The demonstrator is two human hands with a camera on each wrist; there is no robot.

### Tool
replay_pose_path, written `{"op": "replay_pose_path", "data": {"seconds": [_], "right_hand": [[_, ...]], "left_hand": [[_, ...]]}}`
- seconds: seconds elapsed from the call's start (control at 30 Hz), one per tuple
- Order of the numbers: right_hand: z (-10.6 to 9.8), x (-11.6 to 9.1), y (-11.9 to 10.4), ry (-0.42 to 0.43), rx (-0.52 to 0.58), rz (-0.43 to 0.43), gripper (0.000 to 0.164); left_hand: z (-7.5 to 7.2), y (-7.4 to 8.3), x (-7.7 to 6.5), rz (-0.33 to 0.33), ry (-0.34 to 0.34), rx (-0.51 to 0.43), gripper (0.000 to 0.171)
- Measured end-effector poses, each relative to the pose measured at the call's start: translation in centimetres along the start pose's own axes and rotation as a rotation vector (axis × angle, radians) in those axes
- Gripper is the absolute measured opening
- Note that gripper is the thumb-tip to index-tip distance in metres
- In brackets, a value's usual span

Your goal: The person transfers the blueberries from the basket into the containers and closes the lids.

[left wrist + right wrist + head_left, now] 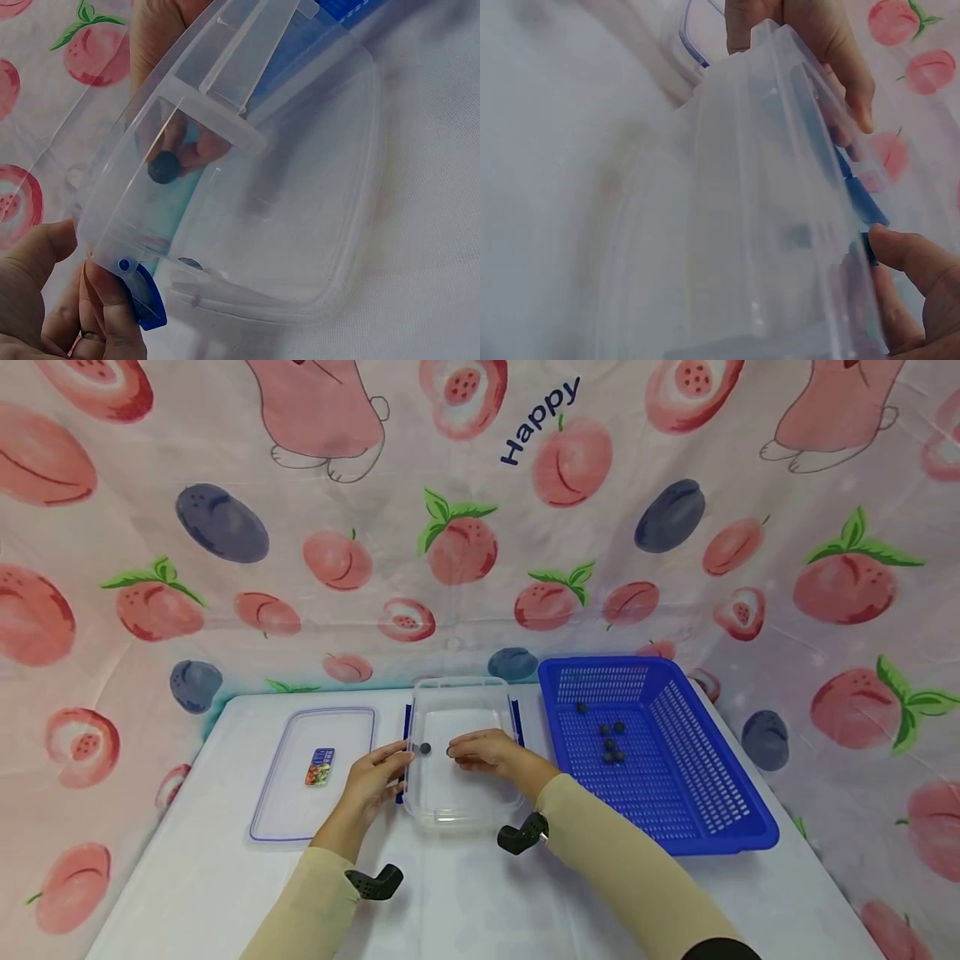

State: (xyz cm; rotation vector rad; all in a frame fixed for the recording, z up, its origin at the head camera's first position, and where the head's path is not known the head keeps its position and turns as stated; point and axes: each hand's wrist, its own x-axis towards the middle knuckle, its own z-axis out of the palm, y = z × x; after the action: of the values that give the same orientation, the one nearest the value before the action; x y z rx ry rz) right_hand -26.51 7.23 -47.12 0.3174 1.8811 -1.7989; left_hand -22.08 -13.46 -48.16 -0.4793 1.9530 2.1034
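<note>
On the table is a clear plastic box (461, 817) with blue side latches (146, 296). My left hand (375, 777) grips its left rim, thumb and fingers close by the latch. Over the inside of the box, my right hand (491, 753) pinches a small dark ball (163, 167) between thumb and fingertips. That ball shows through the clear wall in the left wrist view and at the thumb tip in the right wrist view. Another small dark ball (425, 748) lies in the box near its left side.
A clear lid (281, 802) with a blue edge and a colourful label (320, 767) lies left of the box. To the right stands a blue slotted basket (750, 837) holding several dark balls (610, 744). Behind the table hangs a fruit-print cloth (450, 652).
</note>
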Motion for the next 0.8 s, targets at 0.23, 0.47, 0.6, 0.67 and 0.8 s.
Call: {"op": "replay_pose_path", "data": {"seconds": [0.23, 0.47, 0.6, 0.67, 0.8], "right_hand": [[0.3, 1.1, 1.2, 0.065, -0.007, 0.027, 0.029], [0.7, 1.5, 1.4, 0.164, -0.049, 0.027, 0.027], [0.9, 1.8, 1.5, 0.21, -0.073, 0.043, 0.026], [1.0, 1.9, 1.6, 0.228, -0.082, 0.057, 0.026], [1.0, 2.1, 1.7, 0.234, -0.086, 0.07, 0.027]], "left_hand": [[0.1, -0.6, 0.4, 0.01, 0.01, 0.0, 0.046], [0.1, -0.9, 0.5, 0.01, 0.014, 0.001, 0.046], [0.1, -0.9, 0.5, 0.01, 0.015, -0.003, 0.047], [0.0, -0.9, 0.5, 0.01, 0.016, -0.006, 0.046], [0.0, -0.9, 0.5, 0.01, 0.016, -0.009, 0.046]]}}
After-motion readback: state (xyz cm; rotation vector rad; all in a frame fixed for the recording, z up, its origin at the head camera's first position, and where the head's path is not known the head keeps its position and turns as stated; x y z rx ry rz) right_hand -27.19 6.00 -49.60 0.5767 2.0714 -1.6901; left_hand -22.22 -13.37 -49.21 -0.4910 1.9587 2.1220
